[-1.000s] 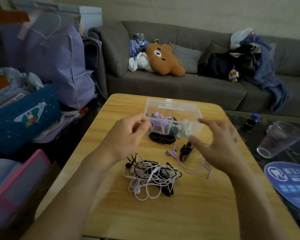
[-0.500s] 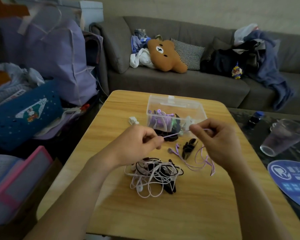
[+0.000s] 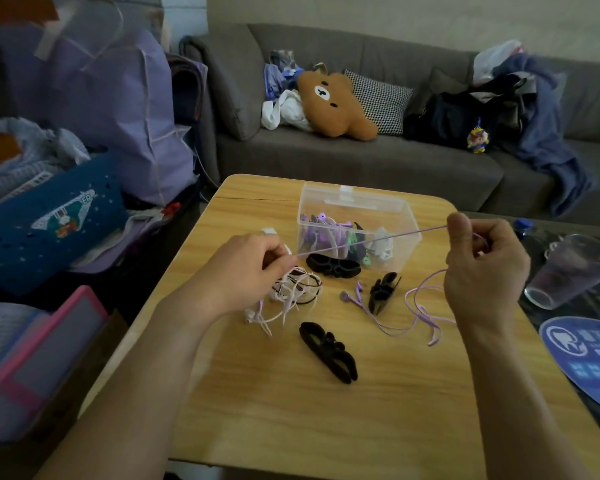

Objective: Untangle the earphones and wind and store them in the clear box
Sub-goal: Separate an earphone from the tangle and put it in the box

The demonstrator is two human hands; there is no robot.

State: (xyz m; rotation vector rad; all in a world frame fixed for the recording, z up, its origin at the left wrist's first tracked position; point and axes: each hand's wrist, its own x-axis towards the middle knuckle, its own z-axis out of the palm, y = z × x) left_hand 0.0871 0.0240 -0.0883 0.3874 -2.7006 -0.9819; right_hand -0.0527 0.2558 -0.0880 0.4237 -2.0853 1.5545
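A purple earphone cable [image 3: 368, 241] stretches taut between my hands above the wooden table [image 3: 326, 410]. My left hand [image 3: 246, 268] pinches one end, my right hand [image 3: 482, 268] pinches the other, higher up. The rest of that cable loops on the table below my right hand, with its purple earbuds [image 3: 352, 295] lying near the middle. A tangle of white, pink and black earphones [image 3: 291, 292] lies under my left hand. The open clear box [image 3: 357, 206] stands behind the cable and holds several wound earphones.
Black cable clips lie on the table: one [image 3: 328, 351] in front, one [image 3: 381, 292] by the earbuds, one [image 3: 333, 266] against the box. A clear plastic cup [image 3: 568, 271] and a blue fan [image 3: 589, 362] sit at the right. A grey sofa stands behind, bags at the left.
My hands have moved apart, the right one rising, and the purple cable between them is pulled straight. The tangle has shifted left and a black clip now lies apart in front.
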